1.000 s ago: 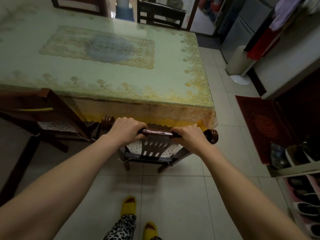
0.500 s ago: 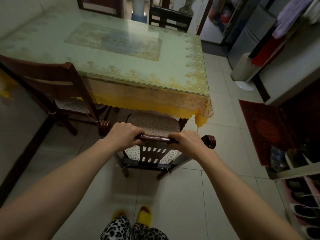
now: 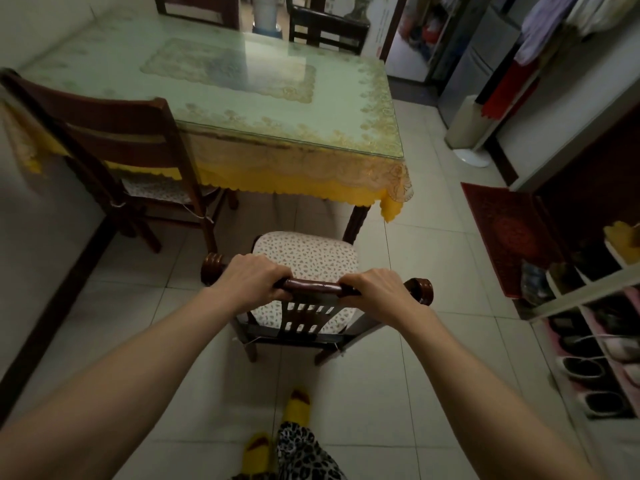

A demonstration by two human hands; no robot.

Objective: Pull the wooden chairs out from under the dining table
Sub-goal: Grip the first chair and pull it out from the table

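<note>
A dark wooden chair [image 3: 311, 287] with a spotted seat cushion stands on the tiled floor, clear of the dining table [image 3: 263, 109]. My left hand [image 3: 252, 280] and my right hand [image 3: 377, 289] both grip its top rail, one near each end. The table has a glass top over a lace and yellow cloth. A second wooden chair [image 3: 114, 133] stands at the table's left near side, its seat partly under the cloth. Two more chairs [image 3: 325, 27] stand at the far side.
A wall runs along the left. At the right are a shoe rack [image 3: 595, 341] with several shoes, a red mat [image 3: 498, 230], a white fan base [image 3: 471, 157] and hanging clothes. My feet in yellow slippers [image 3: 294, 407] stand just behind the chair.
The chair in my hands has slid back toward me, so its whole seat now lies outside the table edge. I have stepped backward and the table appears farther away.
</note>
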